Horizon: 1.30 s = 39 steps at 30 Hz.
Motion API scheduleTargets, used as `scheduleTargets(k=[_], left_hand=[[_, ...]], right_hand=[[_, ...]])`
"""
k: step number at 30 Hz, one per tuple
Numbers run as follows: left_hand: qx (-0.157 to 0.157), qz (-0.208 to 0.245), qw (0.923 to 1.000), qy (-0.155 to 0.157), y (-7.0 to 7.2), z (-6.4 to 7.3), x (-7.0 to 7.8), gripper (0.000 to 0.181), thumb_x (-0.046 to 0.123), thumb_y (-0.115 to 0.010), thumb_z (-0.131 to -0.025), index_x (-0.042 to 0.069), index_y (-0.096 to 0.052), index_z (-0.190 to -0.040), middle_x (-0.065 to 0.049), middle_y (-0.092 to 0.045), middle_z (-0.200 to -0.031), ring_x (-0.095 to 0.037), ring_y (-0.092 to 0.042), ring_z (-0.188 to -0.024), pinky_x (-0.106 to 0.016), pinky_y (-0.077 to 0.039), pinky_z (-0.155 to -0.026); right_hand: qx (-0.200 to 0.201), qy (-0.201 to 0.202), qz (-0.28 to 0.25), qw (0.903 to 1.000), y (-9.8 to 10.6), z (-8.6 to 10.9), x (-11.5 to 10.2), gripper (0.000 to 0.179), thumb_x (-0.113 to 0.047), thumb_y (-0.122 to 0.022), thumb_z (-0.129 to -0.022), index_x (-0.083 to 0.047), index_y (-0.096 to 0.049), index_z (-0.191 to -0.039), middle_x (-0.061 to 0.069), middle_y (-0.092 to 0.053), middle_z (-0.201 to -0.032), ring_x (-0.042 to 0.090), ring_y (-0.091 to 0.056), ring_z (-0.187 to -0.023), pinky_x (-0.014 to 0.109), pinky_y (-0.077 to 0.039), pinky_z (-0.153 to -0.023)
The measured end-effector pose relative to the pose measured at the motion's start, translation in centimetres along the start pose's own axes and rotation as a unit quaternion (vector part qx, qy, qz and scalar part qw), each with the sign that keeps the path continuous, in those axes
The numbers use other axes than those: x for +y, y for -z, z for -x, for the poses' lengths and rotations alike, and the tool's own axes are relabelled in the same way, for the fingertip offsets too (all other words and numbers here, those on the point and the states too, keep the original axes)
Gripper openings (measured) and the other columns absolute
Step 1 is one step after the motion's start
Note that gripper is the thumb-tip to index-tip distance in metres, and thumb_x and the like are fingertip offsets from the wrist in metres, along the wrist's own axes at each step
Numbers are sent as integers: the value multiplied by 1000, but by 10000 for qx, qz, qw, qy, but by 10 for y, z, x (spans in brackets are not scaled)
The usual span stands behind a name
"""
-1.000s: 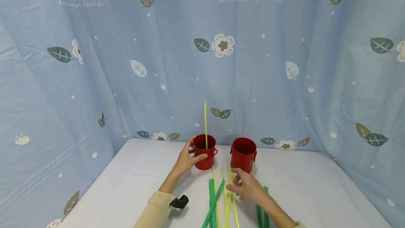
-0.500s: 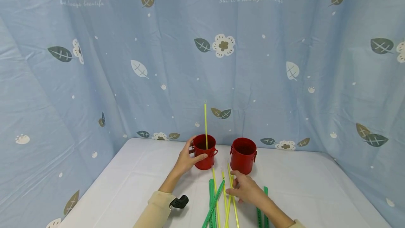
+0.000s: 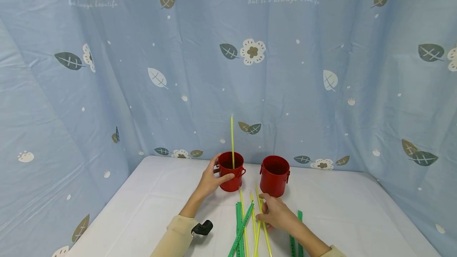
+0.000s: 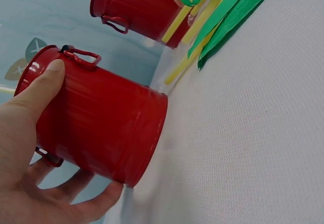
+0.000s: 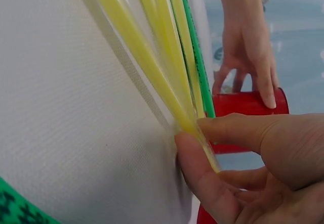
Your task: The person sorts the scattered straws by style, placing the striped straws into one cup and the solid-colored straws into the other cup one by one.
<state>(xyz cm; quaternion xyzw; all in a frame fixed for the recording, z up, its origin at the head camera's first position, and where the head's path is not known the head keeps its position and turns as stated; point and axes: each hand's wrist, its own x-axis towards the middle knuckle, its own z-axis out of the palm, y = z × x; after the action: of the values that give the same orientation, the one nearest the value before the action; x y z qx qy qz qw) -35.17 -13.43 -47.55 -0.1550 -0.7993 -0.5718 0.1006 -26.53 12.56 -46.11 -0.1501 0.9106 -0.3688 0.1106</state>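
My left hand (image 3: 210,178) holds a small red bucket (image 4: 101,118) around its side, thumb near the rim by a wire handle. A thin yellow straw (image 3: 232,138) stands upright out of that bucket. A second red bucket (image 3: 273,185) sits to its right. In front of it, my right hand (image 3: 279,212) pinches a yellow straw in clear wrap (image 5: 136,47) between thumb and index finger, near the straw's far end. Several other wrapped yellow straws (image 3: 244,225) lie beside it, pointing toward the buckets.
Green printed strips (image 3: 240,233) lie crossed among the straws. More green strips (image 3: 300,245) lie partly beneath my right forearm. The white-covered table (image 3: 339,209) ends at a blue patterned curtain (image 3: 303,90). A black device (image 3: 202,228) sits at my left wrist.
My right hand has come slightly down and toward me, its fingers closing onto a yellow straw, which has shifted a little. The left hand and both buckets stay put.
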Motion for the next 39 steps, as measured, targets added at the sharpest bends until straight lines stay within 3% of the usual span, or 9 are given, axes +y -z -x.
scheduleTargets(k=[16, 24, 39], left_hand=[[-4, -58, 9999, 101, 0, 1, 2, 88, 29, -80, -83, 19, -28, -154, -13, -46, -147, -37, -51, -127, -50, -51, -99], [-30, -39, 10000, -6, 1, 0, 1, 91, 28, -80, -82, 13, -27, -154, -15, -46, -146, -39, -51, -127, -52, -50, -101], [9, -81, 10000, 48, 1, 1, 2, 89, 29, -80, -83, 18, -28, -154, -13, -46, -146, -38, -50, -128, -50, -51, -100]], right_hand=[[-94, -123, -224, 9996, 2, 2, 0, 62, -10, -77, -83, 3, -49, -136, 7, -52, -78, 15, -58, -51, 26, -53, -48], [-138, 65, -527, 9985, 6, 5, -2, 60, -4, -73, -84, 9, -46, -136, 7, -53, -79, 16, -58, -56, 32, -55, -46], [-45, 60, -505, 9987, 12, 4, -5, 59, -5, -73, -85, 7, -48, -137, 6, -56, -81, 15, -60, -59, 32, -56, -48]])
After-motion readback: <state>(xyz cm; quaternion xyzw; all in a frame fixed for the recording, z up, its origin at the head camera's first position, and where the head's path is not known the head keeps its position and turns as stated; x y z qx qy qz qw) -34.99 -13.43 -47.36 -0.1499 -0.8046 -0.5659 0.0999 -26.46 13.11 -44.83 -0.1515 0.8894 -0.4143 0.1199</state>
